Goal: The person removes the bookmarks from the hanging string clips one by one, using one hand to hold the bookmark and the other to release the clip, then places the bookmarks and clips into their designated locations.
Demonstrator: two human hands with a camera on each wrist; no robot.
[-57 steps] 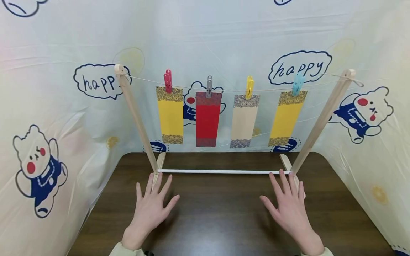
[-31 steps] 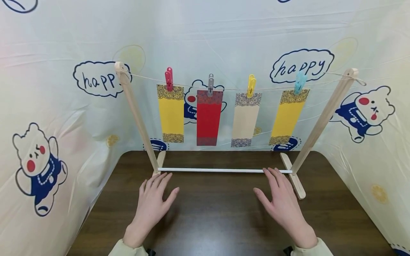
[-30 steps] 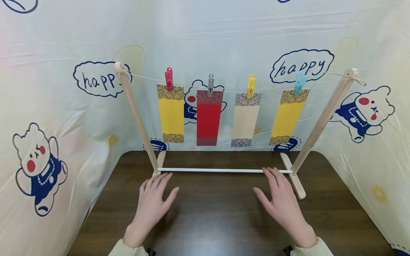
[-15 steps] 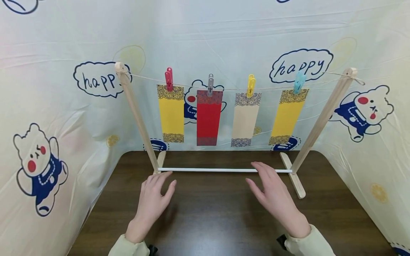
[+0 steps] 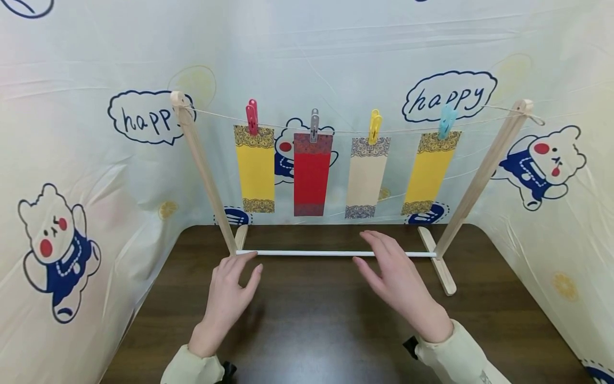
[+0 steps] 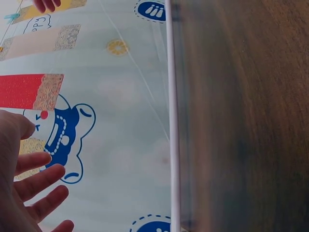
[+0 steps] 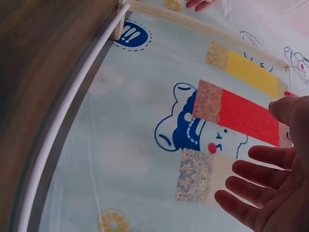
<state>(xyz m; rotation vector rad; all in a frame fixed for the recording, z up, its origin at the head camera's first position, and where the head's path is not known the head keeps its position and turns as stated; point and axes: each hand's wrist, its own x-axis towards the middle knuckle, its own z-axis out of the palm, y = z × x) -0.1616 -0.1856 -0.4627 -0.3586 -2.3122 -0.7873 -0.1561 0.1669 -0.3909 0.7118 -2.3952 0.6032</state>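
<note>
Both hands are raised in front of a small wooden clothesline stand, holding nothing. My left hand, fingers relaxed, overlaps the left end of the white rod in the head view. Further right, my right hand overlaps the same rod, thumb spread from its fingers. On the string hang a yellow cloth strip under a red clothespin, a red strip under a grey clothespin, a beige strip under a yellow clothespin, and another yellow strip under a blue clothespin.
The stand's left post and right post lean outward, each on a wooden foot such as the right foot. A dark wooden table lies below. Behind it hangs a printed curtain with bears.
The right hand has moved left and slightly up along the rod, away from the right foot. The left hand's fingers have drawn together. The hanging strips stay as they were.
</note>
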